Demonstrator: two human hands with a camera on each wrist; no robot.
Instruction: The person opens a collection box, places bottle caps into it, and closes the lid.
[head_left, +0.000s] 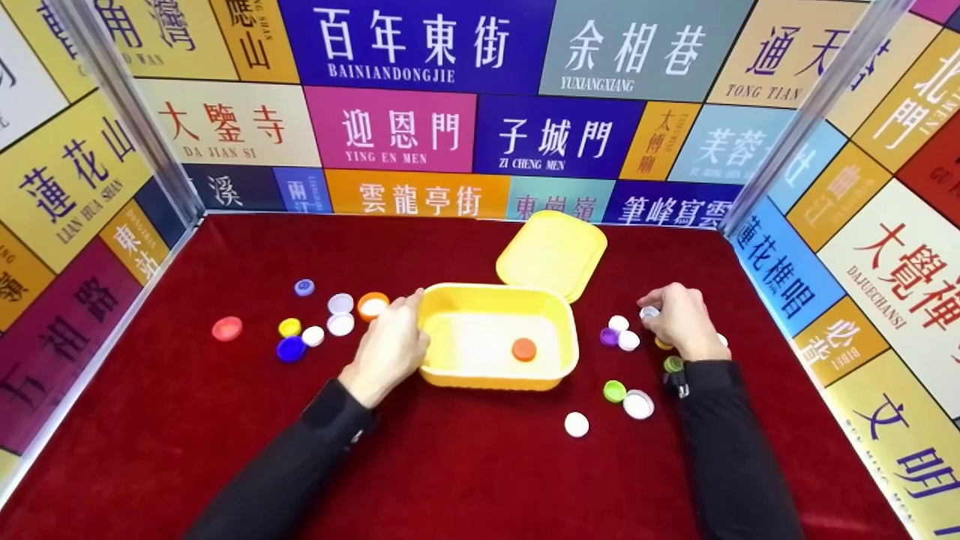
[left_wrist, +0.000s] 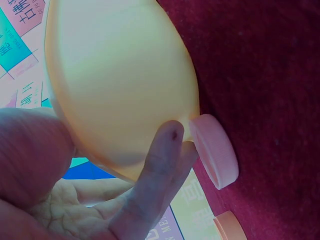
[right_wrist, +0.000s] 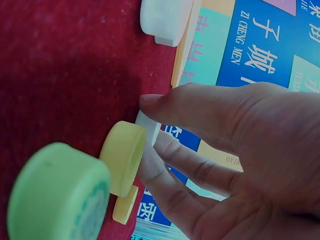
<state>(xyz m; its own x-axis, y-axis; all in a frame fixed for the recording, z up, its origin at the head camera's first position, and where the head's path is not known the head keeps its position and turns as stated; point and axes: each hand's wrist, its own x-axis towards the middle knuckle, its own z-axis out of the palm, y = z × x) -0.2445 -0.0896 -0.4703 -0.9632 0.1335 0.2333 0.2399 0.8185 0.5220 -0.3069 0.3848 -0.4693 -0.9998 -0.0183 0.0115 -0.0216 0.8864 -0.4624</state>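
My left hand (head_left: pixel 390 345) grips the left end of a yellow plastic box (head_left: pixel 499 381), thumb over the rim and fingers against the outer wall. A pale pink-looking cap (left_wrist: pixel 217 152) lies by those fingertips in the left wrist view. One orange bottle cap (head_left: pixel 523 349) lies inside the box. On the right, my right hand (head_left: pixel 682 322) pinches a white bottle cap (right_wrist: pixel 149 126) between thumb and fingers, low over the red cloth. Close beside its fingers are a yellow cap (right_wrist: pixel 124 157) and a larger green cap (right_wrist: pixel 60 192).
A yellow lid (head_left: pixel 551 255) lies behind the box. Left of it are several caps, among them a red one (head_left: pixel 226 328) and a blue one (head_left: pixel 291 349). A purple cap (head_left: pixel 609 337), a light green cap (head_left: pixel 615 391) and several white ones lie to the right. Printed panels stand around the table.
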